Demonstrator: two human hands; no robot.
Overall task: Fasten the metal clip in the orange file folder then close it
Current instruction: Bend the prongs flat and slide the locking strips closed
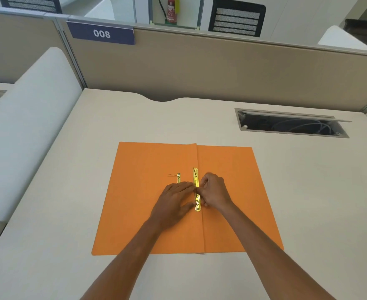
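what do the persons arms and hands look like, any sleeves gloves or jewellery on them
Both arms are bare from the bottom edge of the picture up to the fingers: no sleeves show anywhere along the forearms. The left hand and the right hand wear no gloves, and no watch, bracelet or ring can be seen on the wrists or the visible fingers. No markings or straps show either.

Two bare forearms enter from the bottom edge of the frame, no sleeves visible up to the elbows. Left hand and right hand, both at lower centre, are bare: no gloves, rings, watch or wristbands seen. Nails too small to tell. No markings or tattoos visible on either arm.
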